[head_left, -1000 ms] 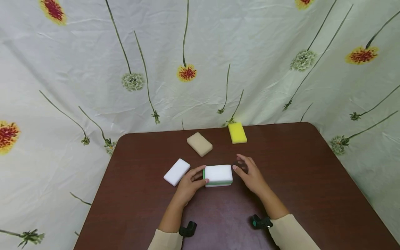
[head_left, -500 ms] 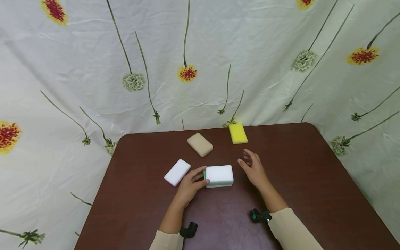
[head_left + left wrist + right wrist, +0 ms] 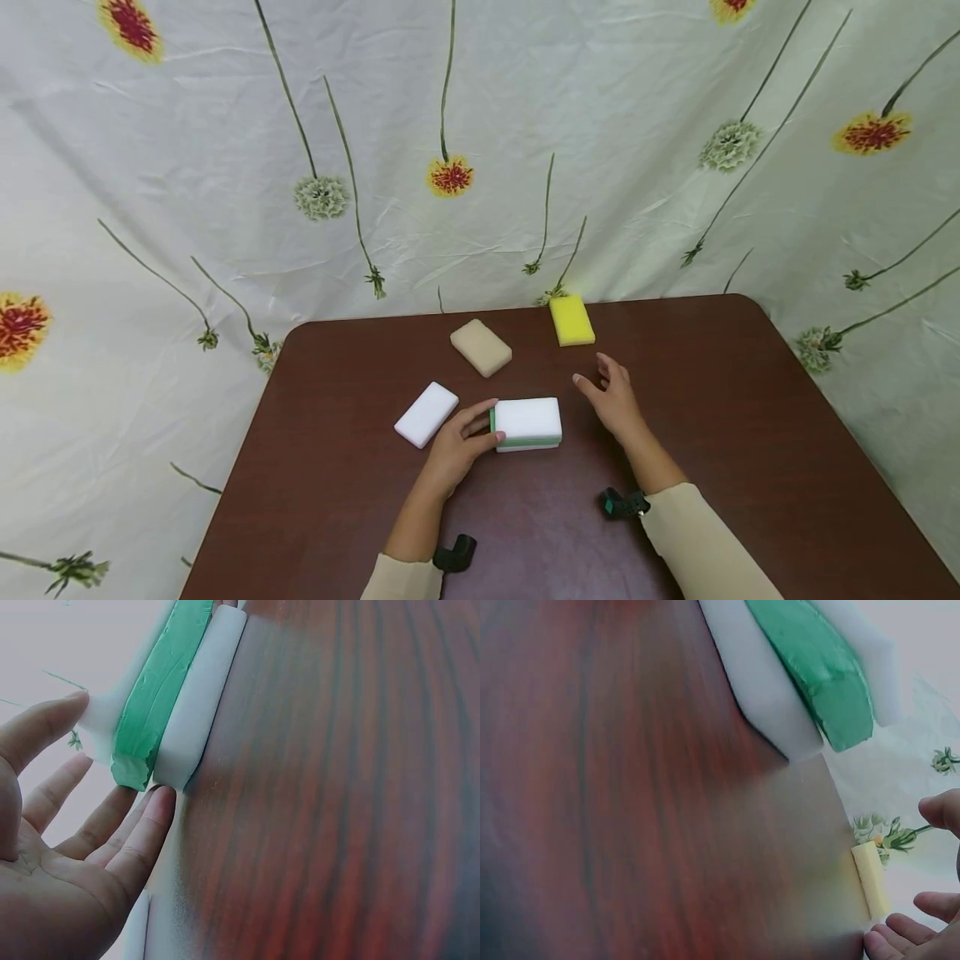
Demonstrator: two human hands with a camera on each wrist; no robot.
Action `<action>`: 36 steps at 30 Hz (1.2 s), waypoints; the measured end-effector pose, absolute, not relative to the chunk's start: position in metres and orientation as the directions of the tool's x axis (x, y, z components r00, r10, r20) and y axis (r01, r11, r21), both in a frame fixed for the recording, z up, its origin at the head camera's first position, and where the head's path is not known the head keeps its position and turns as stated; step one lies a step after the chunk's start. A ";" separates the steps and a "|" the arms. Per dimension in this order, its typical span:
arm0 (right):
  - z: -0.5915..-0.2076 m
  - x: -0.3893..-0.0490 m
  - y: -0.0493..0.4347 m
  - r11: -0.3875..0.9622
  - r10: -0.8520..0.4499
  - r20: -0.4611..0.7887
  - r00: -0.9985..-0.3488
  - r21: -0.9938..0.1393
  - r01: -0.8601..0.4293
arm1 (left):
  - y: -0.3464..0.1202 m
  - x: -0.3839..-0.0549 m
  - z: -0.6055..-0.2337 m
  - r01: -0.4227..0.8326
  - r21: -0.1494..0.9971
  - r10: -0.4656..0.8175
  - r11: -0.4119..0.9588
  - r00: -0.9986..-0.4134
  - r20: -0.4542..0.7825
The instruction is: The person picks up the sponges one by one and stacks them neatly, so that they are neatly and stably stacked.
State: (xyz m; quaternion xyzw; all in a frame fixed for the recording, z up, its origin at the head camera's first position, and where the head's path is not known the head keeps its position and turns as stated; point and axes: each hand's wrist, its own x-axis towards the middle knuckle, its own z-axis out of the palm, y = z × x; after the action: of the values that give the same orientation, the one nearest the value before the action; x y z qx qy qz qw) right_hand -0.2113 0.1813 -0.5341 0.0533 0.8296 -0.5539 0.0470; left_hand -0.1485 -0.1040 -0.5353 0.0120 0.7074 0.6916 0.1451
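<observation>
A stack lies near the middle of the table, with a white sponge (image 3: 528,416) on top, a green block (image 3: 161,697) between and another white sponge (image 3: 199,705) at the bottom. My left hand (image 3: 453,450) touches the left end of this stack, thumb and fingertips spread loosely at its corners. Apart from the stack, to its right, my right hand (image 3: 618,407) hovers with relaxed fingers and holds nothing. Beyond this hand lies a yellow sponge (image 3: 572,320), also seen in the right wrist view.
A loose white sponge (image 3: 426,415) lies just left of my left hand. Farther back lies a beige sponge (image 3: 481,347). Behind the dark brown table (image 3: 315,492) hangs a flower-printed cloth (image 3: 637,100). Each wrist wears a black camera (image 3: 455,553).
My right hand has moved away from the stack's right end, to the right and toward the back. The left hand and the stack have stayed in place.
</observation>
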 end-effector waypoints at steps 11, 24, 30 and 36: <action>-0.535 -0.231 0.182 0.430 0.073 -0.165 -0.983 -0.884 0.181 | -0.103 -0.148 -0.535 -0.191 0.981 0.217 0.033 -0.957 -0.193; -0.538 -0.250 0.175 0.484 0.163 -0.141 -0.976 -0.851 0.204 | -0.103 -0.147 -0.537 -0.192 0.981 0.211 0.035 -0.958 -0.195; -0.542 -0.261 0.172 0.524 0.200 -0.112 -0.973 -0.827 0.203 | -0.103 -0.147 -0.538 -0.194 0.980 0.202 0.050 -0.959 -0.200; -0.541 -0.271 0.169 0.550 0.233 -0.102 -0.967 -0.807 0.217 | -0.102 -0.147 -0.537 -0.190 0.980 0.204 0.056 -0.959 -0.198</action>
State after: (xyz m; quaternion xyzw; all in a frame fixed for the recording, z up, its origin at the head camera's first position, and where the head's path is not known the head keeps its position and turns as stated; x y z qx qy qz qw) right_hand -0.2709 0.1685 -0.5407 0.1280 0.8802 -0.4569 -0.0087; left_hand -0.1470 -0.1020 -0.5370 0.0048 0.7121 0.6872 0.1435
